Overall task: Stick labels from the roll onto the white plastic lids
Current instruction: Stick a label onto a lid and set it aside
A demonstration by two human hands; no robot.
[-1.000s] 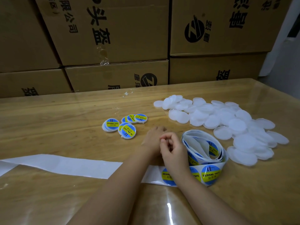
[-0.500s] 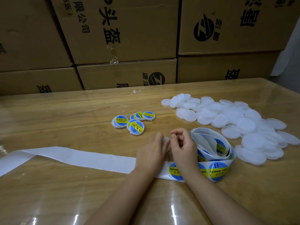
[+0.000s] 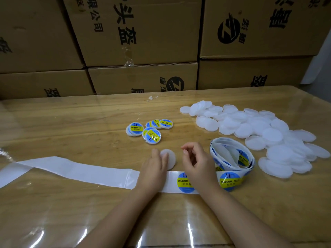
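My left hand (image 3: 154,169) lies flat on the table (image 3: 71,126), fingers straight and relaxed, the fingertips resting on one blank white plastic lid (image 3: 170,159). That lid sits just beyond the backing strip (image 3: 75,170), between my two hands. My wrist crosses the strip.

My right hand (image 3: 195,163) is raised beside the lid and does not touch it. Its fingers are curled inward with the thumb close to the forefinger; I cannot tell whether they pinch anything.

The label roll (image 3: 232,154) stands loosely coiled just right of my right hand. Its strip runs left under both wrists. Two blue-and-yellow round labels show on it: one (image 3: 184,183) partly under my right wrist, another (image 3: 230,180) at the foot of the roll. Left of my left hand the strip is bare.

The labelled lids (image 3: 148,130) lie clustered beyond my hands. The pile of unlabelled lids (image 3: 259,133) lies to the right, behind and beside the roll. Cardboard boxes (image 3: 139,33) are stacked along the far edge.
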